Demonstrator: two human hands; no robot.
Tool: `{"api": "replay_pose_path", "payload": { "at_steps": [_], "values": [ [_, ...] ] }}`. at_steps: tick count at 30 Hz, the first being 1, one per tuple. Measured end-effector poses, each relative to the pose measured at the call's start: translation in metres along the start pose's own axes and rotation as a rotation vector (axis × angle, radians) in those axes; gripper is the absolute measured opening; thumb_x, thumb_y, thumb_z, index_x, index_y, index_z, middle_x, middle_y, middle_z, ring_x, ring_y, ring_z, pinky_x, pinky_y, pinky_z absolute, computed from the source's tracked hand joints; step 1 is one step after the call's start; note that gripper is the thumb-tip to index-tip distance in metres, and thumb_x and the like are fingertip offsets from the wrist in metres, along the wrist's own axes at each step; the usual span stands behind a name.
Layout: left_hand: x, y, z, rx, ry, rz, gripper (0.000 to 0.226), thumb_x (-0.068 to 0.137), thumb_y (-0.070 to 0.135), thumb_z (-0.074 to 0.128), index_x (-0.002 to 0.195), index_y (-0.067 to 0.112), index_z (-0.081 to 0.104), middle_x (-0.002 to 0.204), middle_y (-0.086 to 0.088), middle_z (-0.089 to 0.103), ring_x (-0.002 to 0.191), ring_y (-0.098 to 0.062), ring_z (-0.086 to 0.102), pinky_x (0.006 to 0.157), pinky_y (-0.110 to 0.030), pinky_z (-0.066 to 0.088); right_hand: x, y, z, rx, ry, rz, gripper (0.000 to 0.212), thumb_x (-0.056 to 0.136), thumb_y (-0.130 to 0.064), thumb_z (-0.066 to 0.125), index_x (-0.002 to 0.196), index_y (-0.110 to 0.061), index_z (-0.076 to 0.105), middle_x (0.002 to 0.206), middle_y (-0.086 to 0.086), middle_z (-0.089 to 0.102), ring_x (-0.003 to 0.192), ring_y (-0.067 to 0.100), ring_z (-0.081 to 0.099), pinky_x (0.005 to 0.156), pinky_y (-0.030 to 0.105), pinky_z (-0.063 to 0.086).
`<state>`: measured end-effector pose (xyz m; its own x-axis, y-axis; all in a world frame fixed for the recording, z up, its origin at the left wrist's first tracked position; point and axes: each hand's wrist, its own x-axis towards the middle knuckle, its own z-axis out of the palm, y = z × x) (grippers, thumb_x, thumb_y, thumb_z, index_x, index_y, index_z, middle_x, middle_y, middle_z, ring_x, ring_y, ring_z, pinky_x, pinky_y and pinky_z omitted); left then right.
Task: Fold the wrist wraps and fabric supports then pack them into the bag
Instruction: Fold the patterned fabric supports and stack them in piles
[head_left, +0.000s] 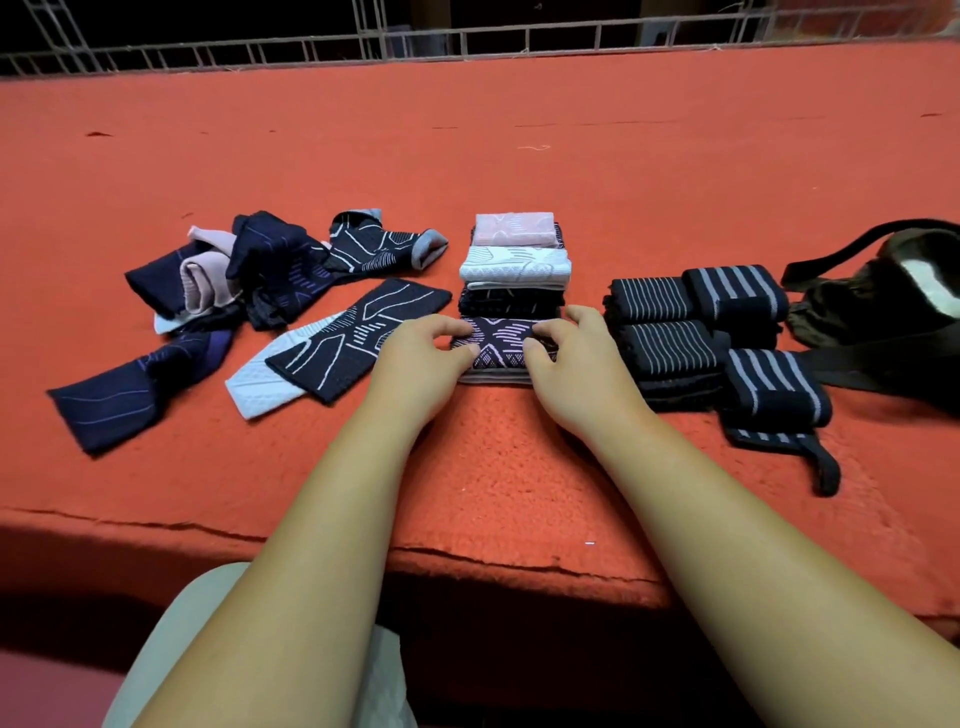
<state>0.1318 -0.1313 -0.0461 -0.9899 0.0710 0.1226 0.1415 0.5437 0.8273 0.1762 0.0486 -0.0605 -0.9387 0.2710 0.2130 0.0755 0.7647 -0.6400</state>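
Folded patterned support between left hand and right hand — in both grips

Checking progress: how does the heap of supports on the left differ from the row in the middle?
The heap lies loose and tangled; the row is folded into neat rectangles. The heap's pieces cross at odd angles; the row's line up one behind another. No hand touches the heap; the left hand and right hand grip the row's nearest piece. Both are supports on the red cloth.
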Motion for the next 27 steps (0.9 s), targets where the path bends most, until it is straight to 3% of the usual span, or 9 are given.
{"api": "replay_pose_path", "payload": {
  "at_steps": [3,7,9,14,18,20,22,27],
  "values": [
    [-0.002,0.000,-0.012,0.037,0.058,0.017,0.028,0.088,0.033,0.079,0.116,0.032,0.077,0.117,0.004,0.075,0.109,-0.025,0.071,0.100,-0.044,0.057,-0.007,-0.007,-0.010,-0.037,0.025,-0.037,0.043,0.101,-0.041,0.064,0.140,-0.021,0.068,0.160,0.010,0.039,0.144,0.037,0.041,0.124,0.042,0.030],
    [-0.006,-0.013,-0.035,0.667,0.145,0.148,0.031,0.092,0.023,0.071,0.123,0.019,0.073,0.133,-0.008,0.060,0.127,-0.035,0.051,0.106,-0.047,0.047,-0.019,-0.018,-0.017,-0.023,0.067,-0.103,0.043,0.098,-0.046,0.067,0.135,-0.024,0.069,0.156,0.004,0.043,0.143,0.031,0.036,0.122,0.042,0.031],
    [-0.008,-0.020,-0.039,0.783,0.066,0.079,0.028,0.095,0.026,0.068,0.121,0.020,0.077,0.145,-0.008,0.055,0.135,-0.036,0.043,0.109,-0.048,0.044,-0.024,-0.024,-0.017,0.000,0.079,-0.144,0.041,0.096,-0.048,0.069,0.129,-0.023,0.070,0.152,0.002,0.046,0.141,0.029,0.038,0.121,0.040,0.032],
    [-0.010,-0.028,-0.039,0.851,-0.075,-0.056,0.043,0.105,0.045,0.057,0.137,0.020,0.070,0.164,-0.008,0.043,0.150,-0.037,0.035,0.118,-0.051,0.039,-0.032,-0.032,-0.013,0.027,0.073,-0.194,0.029,0.097,-0.045,0.069,0.118,-0.025,0.072,0.145,-0.001,0.049,0.135,0.025,0.040,0.116,0.037,0.034],
    [-0.015,-0.030,-0.049,0.835,0.026,-0.104,0.049,0.102,0.048,0.062,0.142,0.021,0.063,0.147,-0.012,0.056,0.136,-0.039,0.048,0.107,-0.051,0.046,-0.037,-0.033,-0.010,0.046,0.069,-0.206,0.015,0.101,-0.039,0.066,0.106,-0.027,0.073,0.129,-0.006,0.052,0.124,0.023,0.043,0.108,0.031,0.035],
    [-0.016,-0.033,-0.057,0.797,0.095,-0.097,0.043,0.100,0.031,0.062,0.143,0.031,0.062,0.142,-0.012,0.059,0.133,-0.040,0.050,0.103,-0.051,0.047,-0.039,-0.033,-0.009,0.051,0.068,-0.218,0.011,0.101,-0.034,0.064,0.104,-0.026,0.072,0.122,-0.010,0.051,0.120,0.021,0.043,0.104,0.029,0.035],
    [-0.017,-0.037,-0.067,0.743,0.144,-0.075,0.056,0.095,0.010,0.055,0.143,0.038,0.062,0.140,-0.011,0.063,0.130,-0.039,0.054,0.102,-0.050,0.049,-0.040,-0.035,-0.008,0.056,0.078,-0.236,0.009,0.101,-0.028,0.063,0.101,-0.025,0.072,0.117,-0.011,0.051,0.116,0.018,0.041,0.103,0.028,0.035],
    [-0.021,-0.036,-0.087,0.578,0.252,-0.002,0.065,0.087,-0.005,0.050,0.133,0.037,0.070,0.124,-0.011,0.067,0.122,-0.038,0.061,0.100,-0.050,0.051,-0.039,-0.050,-0.002,0.061,0.046,-0.295,0.009,0.099,-0.026,0.064,0.098,-0.026,0.073,0.113,-0.009,0.057,0.115,0.020,0.046,0.101,0.027,0.034]
  ]
}}
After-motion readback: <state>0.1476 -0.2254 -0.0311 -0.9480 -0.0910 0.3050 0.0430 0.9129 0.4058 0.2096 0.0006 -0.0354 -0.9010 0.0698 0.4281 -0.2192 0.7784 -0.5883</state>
